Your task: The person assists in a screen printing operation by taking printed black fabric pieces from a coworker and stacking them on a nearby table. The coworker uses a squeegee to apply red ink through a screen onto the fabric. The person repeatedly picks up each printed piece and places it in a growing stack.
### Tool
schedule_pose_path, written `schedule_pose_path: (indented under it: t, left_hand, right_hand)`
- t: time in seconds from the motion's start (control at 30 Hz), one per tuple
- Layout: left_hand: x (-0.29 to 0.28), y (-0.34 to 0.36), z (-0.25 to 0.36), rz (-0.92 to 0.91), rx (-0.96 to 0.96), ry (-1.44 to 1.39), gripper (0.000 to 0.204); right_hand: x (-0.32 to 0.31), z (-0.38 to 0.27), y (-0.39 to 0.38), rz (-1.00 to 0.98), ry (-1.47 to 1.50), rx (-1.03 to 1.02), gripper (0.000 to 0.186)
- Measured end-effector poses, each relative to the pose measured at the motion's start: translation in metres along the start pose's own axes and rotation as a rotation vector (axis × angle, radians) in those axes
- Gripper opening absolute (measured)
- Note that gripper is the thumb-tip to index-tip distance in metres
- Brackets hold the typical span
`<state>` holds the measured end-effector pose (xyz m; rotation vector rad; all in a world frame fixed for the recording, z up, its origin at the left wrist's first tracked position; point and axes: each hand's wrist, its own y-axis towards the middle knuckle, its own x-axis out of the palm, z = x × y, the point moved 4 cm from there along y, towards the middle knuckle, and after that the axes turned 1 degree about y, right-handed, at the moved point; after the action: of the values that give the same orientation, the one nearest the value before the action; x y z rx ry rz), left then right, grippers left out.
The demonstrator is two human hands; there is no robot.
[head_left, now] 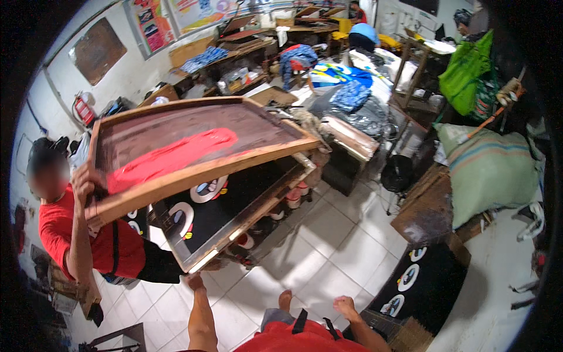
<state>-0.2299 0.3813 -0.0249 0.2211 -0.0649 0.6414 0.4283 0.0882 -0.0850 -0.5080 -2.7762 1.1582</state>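
Note:
My left hand (pixel 195 280) is at the near corner of a lower wooden frame (pixel 284 186), fingers curled on it. Beneath that frame lies black fabric with white ring prints (pixel 237 196). My right hand (pixel 343 305) hangs at my side, fingers curled with nothing visible in them. Above the lower frame, a tilted wooden screen (pixel 208 158) carries a long smear of red ink. A co-worker in a red shirt (pixel 58 229) at the left grips the raised screen's near left end.
Black printed fabric on a board (pixel 413 293) lies at my right, below a green sack (pixel 487 176) and wooden boards (pixel 419 211). Bagged bundles (pixel 349 108) and cluttered benches (pixel 246 44) fill the back. Another person (pixel 356 13) is in the far background.

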Motion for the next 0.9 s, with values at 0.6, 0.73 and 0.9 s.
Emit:
schedule_pose_path:
  t: [0.6, 0.73, 0.9]
  left_hand:
    - [0.032, 0.055, 0.160, -0.096, -0.705, -0.078, 0.014]
    - [0.044, 0.028, 0.209, -0.175, -0.623, 0.402, 0.017]
    - [0.009, -0.001, 0.253, 0.089, -0.552, 0.249, 0.020]
  right_hand:
    - [0.427, -0.397, 0.140, -0.724, 0.998, 0.118, 0.027]
    - [0.400, -0.397, 0.116, -0.785, 0.970, -0.011, 0.021]
    - [0.298, -0.328, 0.021, -0.617, 1.032, -0.043, 0.028]
